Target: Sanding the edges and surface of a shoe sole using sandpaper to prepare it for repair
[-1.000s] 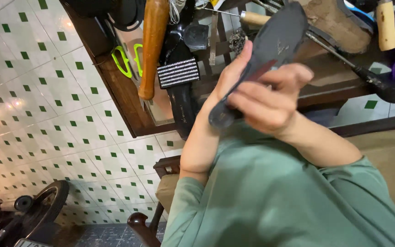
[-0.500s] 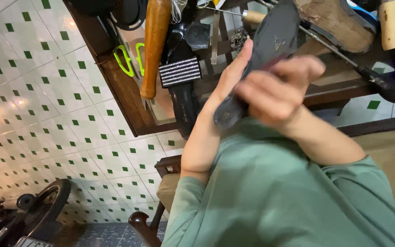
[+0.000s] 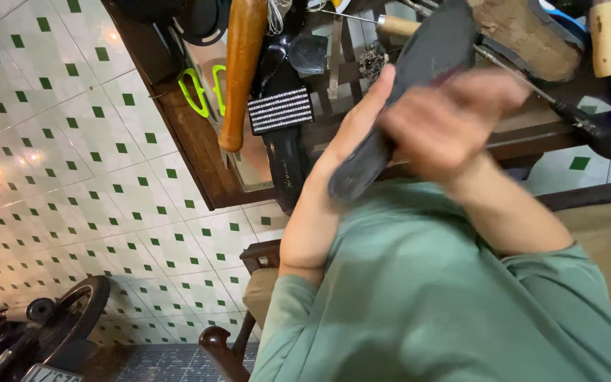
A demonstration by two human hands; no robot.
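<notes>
The left hand (image 3: 362, 131) grips one long, dark grey rubbery shoe sole (image 3: 404, 92) from beneath, fingers wrapped along its edge. The right hand (image 3: 447, 120) lies over the sole's upper face, blurred, so whether it pinches or merely presses I cannot tell. The sole slants between both hands, its narrow end low near the green-sleeved chest, its broad end raised above the brown wooden desk (image 3: 199, 148). On the desk lie one long wooden handle (image 3: 238, 71), one black shoe with a glittering striped strap (image 3: 281, 113), one pair of lime-green-handled scissors (image 3: 203, 88) and one black-handled awl-like tool (image 3: 588, 127).
</notes>
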